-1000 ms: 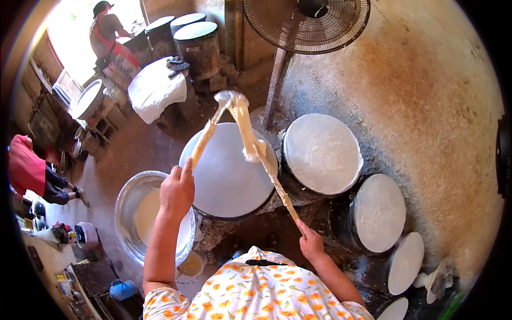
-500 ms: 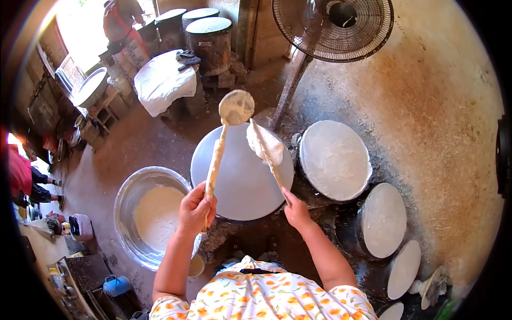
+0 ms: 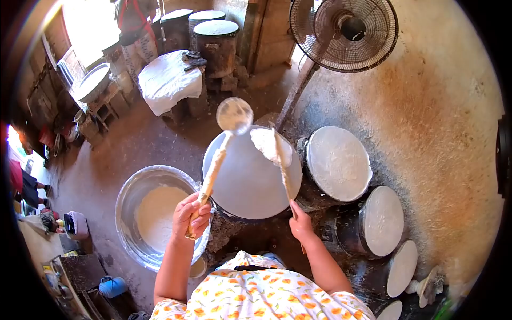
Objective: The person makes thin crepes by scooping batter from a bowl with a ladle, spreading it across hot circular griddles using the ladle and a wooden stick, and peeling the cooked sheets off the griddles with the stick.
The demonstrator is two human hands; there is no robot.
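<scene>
Gripping one tool each, our two hands are set forward toward the large drum (image 3: 246, 178) with the round white top. We curl the fingers of the left hand (image 3: 192, 217) around the thick handle of the ladle (image 3: 217, 157); its butt projects below the palm, and its round head, slightly blurred, appears at the drum's far rim. We wrap the right hand (image 3: 302, 224) around the thin stick (image 3: 284, 170), whose lower end projects below the fist; a white mass (image 3: 264, 142) at its upper end appears over the far right part of the drum top. Compared with one second ago, when the tools met at their tops, their heads now show just beside each other, and the stick leans less to the left. The ladle head, seen edge-on then, now presents a full round. We locate the metal basin (image 3: 127, 198), with pale batter (image 3: 159, 217) inside, left of the drum, and the second drum (image 3: 339, 164) to its right. We cannot tell the height of either tool.
</scene>
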